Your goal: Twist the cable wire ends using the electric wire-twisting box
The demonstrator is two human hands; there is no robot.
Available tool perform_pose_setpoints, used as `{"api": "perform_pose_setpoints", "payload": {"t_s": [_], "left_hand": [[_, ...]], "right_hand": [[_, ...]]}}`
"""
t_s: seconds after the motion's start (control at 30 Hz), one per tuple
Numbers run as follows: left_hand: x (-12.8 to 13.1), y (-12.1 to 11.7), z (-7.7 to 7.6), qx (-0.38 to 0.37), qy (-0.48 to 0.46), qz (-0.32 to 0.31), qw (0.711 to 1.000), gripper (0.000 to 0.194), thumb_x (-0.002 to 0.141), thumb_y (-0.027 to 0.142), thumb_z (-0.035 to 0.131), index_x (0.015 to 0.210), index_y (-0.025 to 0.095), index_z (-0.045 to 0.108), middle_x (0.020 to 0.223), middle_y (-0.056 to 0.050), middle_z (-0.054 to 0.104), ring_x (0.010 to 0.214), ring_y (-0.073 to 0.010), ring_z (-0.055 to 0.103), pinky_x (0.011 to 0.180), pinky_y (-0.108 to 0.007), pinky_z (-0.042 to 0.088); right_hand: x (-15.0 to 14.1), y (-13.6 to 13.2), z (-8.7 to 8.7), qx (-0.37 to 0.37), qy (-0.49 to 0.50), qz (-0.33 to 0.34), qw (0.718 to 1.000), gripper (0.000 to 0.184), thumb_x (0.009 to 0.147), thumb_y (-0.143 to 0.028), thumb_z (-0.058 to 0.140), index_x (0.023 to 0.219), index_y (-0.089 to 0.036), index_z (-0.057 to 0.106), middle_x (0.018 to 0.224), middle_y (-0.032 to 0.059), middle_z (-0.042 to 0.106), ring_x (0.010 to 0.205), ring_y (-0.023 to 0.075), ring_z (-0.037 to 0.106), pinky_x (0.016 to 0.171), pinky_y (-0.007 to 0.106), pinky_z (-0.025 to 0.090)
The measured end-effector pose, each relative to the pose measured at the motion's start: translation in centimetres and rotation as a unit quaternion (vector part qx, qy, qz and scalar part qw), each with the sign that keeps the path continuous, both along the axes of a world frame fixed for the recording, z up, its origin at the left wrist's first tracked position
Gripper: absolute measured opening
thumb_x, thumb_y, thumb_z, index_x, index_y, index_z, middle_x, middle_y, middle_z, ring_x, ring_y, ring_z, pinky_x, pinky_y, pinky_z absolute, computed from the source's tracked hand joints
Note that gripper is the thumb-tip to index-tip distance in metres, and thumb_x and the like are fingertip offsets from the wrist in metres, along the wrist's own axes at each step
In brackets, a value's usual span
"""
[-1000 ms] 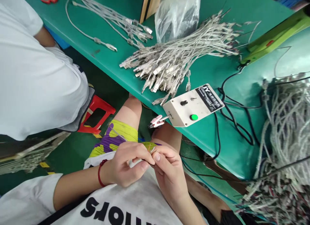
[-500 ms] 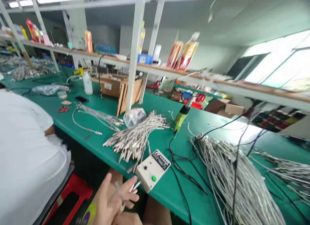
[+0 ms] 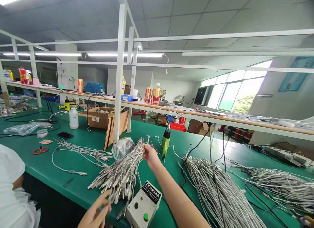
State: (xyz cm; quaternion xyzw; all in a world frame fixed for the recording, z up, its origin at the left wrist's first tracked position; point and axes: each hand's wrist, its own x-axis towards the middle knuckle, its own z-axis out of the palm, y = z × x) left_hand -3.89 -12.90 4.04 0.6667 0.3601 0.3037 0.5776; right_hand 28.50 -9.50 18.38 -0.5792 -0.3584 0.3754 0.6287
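Note:
A pile of short grey cables (image 3: pixel 122 175) with connector ends lies on the green table. My right hand (image 3: pixel 150 155) reaches across to the far end of this pile. Its fingers are closed in a pinch on a cable there, though the fingertips partly hide it. At the pile's near end is my left hand (image 3: pixel 96 208), its fingers parted and slightly bent beside the connector ends, with no held thing plainly visible. Between my arms, at the table's front edge, sits a beige control box (image 3: pixel 143 206) with a green button and a black knob.
A green heat gun (image 3: pixel 166 141) stands beyond my right hand. Long grey cable bundles (image 3: pixel 220 192) lie to the right with black cords across them. Red scissors (image 3: pixel 40 150), a phone (image 3: pixel 65 135) and a cardboard box (image 3: pixel 98 118) are leftward. A co-worker's white sleeve (image 3: pixel 11 166) borders the left.
The view has tilted up and shifted. My right hand has moved onto the far end of the cable pile. My left hand has gone from below the table edge to the pile's near end.

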Motion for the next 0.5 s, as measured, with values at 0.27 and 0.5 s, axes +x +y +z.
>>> {"api": "perform_pose_setpoints", "payload": {"t_s": [0.27, 0.5], "left_hand": [[4.4, 8.1, -2.2, 0.223, 0.105, 0.047, 0.968, 0.050, 0.099, 0.065, 0.061, 0.129, 0.039, 0.091, 0.161, -0.010, 0.077, 0.151, -0.0487, 0.070, 0.115, -0.056, 0.068], [3.6, 7.7, -9.3, 0.239, -0.037, 0.156, 0.958, 0.041, 0.109, 0.061, 0.055, 0.131, 0.053, 0.089, 0.153, -0.002, 0.080, 0.148, -0.0482, 0.072, 0.113, -0.059, 0.069]], "right_hand": [[5.7, -0.4, 0.8, -0.063, -0.101, -0.074, 0.990, 0.033, 0.112, -0.041, 0.080, 0.135, -0.018, 0.075, 0.128, 0.0086, 0.078, 0.103, 0.0232, 0.079, 0.088, 0.040, 0.071], [10.8, -14.8, -2.6, 0.013, -0.203, -0.022, 0.979, 0.032, 0.100, -0.044, 0.093, 0.088, -0.019, 0.077, 0.067, -0.0066, 0.067, 0.048, 0.0098, 0.058, 0.048, 0.022, 0.051]]}}
